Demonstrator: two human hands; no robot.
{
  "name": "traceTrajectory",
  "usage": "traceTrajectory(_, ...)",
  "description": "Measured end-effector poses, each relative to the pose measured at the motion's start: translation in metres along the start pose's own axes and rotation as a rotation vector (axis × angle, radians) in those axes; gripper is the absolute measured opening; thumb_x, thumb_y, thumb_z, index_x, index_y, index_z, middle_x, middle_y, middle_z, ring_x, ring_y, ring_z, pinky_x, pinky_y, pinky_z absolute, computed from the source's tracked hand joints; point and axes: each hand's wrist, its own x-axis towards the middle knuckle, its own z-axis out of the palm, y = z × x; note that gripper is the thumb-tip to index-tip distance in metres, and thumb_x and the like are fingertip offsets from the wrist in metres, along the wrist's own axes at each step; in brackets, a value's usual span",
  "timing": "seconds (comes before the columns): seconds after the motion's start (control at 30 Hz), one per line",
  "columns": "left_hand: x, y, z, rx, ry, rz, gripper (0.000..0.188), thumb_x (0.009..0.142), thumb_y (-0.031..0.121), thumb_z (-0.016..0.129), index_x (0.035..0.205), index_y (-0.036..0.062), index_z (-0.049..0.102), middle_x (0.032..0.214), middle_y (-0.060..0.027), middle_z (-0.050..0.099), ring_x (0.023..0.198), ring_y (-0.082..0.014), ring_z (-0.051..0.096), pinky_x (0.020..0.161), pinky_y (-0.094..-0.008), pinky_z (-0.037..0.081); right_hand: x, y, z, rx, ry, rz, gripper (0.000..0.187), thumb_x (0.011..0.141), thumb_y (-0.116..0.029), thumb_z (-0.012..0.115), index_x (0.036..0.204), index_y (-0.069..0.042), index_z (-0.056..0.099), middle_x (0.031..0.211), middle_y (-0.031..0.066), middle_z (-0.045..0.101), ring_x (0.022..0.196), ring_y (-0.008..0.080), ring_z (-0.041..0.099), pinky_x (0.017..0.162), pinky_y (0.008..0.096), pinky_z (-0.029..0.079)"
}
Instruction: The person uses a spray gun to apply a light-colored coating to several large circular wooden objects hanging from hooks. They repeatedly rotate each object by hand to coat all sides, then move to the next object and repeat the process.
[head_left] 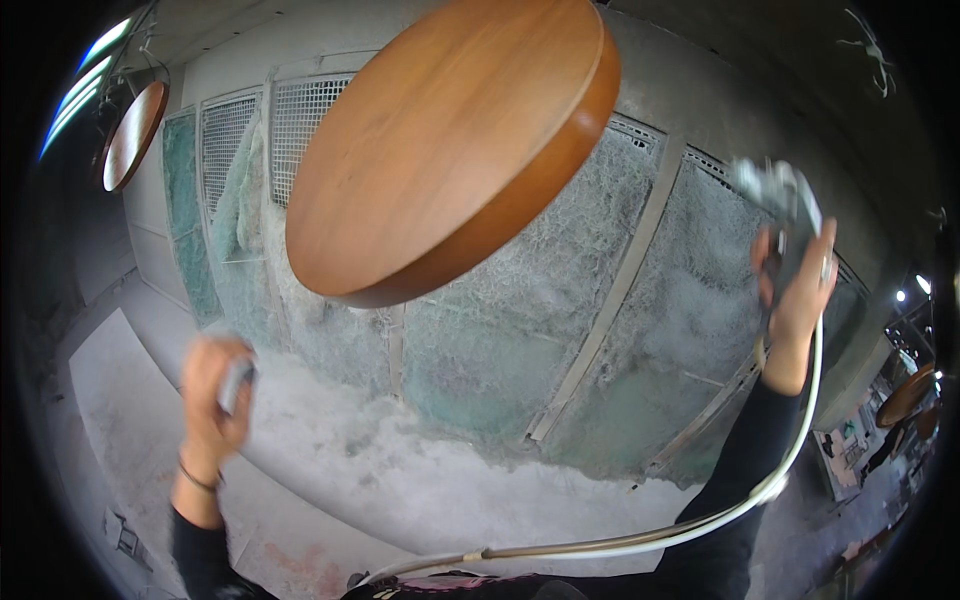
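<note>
A round wooden tabletop (450, 150) with a glossy brown edge hangs tilted in front of me, high in the middle. Off to its right, my right hand (800, 290) is raised and wrapped round the handle of a spray gun (785, 200), whose head is blurred. A pale hose (770, 490), running beside a brownish one, loops from the gun down past my forearm. Low on the left, my left hand (215, 390) is closed on a small grey object (238, 385), too blurred to name. Both hands are apart from the tabletop.
Behind the tabletop stands a wall of dusty greenish filter panels (480, 360) with metal grilles (305, 120). White powdery residue (400, 460) covers the floor before it. Another round wooden piece (135, 135) hangs at the far left. Pale boards (130, 400) lie at lower left.
</note>
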Motion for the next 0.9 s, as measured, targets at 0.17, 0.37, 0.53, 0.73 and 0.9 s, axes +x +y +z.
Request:
traceTrajectory(0.17, -0.191, 0.037, 0.078, -0.498, -0.415, -0.865, 0.020, 0.096, 0.004, 0.058, 0.110, 0.0028, 0.073, 0.104, -0.0072, 0.073, 0.091, -0.0167, 0.064, 0.085, -0.0316, 0.051, 0.131, -0.070, 0.105, -0.271, -0.118, -0.206, 0.051, 0.111, -0.047, 0.043, 0.125, -0.005, 0.066, 0.080, 0.0044, 0.067, 0.058, 0.0066, 0.055, 0.041, 0.0220, 0.036)
traceTrajectory(0.37, -0.291, 0.085, 0.131, -1.275, -1.035, -1.213, 0.040, 0.111, 0.029, 0.048, 0.108, -0.0019, 0.073, 0.104, -0.0063, 0.074, 0.097, -0.0159, 0.066, 0.094, -0.0301, 0.051, 0.137, -0.110, 0.096, -0.412, -0.199, -0.565, 0.041, 0.106, -0.043, 0.055, 0.107, -0.005, 0.069, 0.072, 0.0007, 0.065, 0.056, 0.0053, 0.056, 0.046, 0.0231, 0.040)
traceTrajectory(0.53, -0.280, 0.062, 0.138, -1.241, -1.462, -1.336, 0.051, 0.112, 0.041, 0.045, 0.105, -0.0005, 0.074, 0.097, -0.0005, 0.072, 0.090, -0.0114, 0.062, 0.086, -0.0263, 0.048, 0.050, -0.121, 0.018, -0.439, -0.359, -0.739, 0.066, 0.101, -0.058, 0.047, 0.120, 0.001, 0.068, 0.081, 0.0086, 0.071, 0.060, 0.0131, 0.063, 0.047, 0.0259, 0.045)
traceTrajectory(0.73, -0.247, -0.018, 0.154, -1.012, -1.909, -0.848, 0.055, 0.109, 0.050, 0.048, 0.115, 0.0001, 0.073, 0.100, 0.0015, 0.068, 0.093, -0.0087, 0.056, 0.089, -0.0239, 0.045, -0.114, -0.177, 0.011, -0.272, -0.560, -0.641, 0.098, 0.086, -0.084, 0.048, 0.103, 0.009, 0.072, 0.074, 0.0158, 0.071, 0.057, 0.0232, 0.068, 0.052, 0.0310, 0.054)
traceTrajectory(0.9, -0.261, -0.099, 0.137, -0.979, -2.023, -0.680, 0.061, 0.108, 0.056, 0.047, 0.128, 0.0038, 0.071, 0.095, 0.0012, 0.064, 0.090, -0.0108, 0.053, 0.086, -0.0264, 0.044, -0.212, -0.224, 0.043, -0.410, -0.143, -0.003, 0.111, 0.081, -0.094, 0.043, 0.106, 0.011, 0.071, 0.071, 0.0173, 0.069, 0.052, 0.0223, 0.066, 0.046, 0.0266, 0.049)
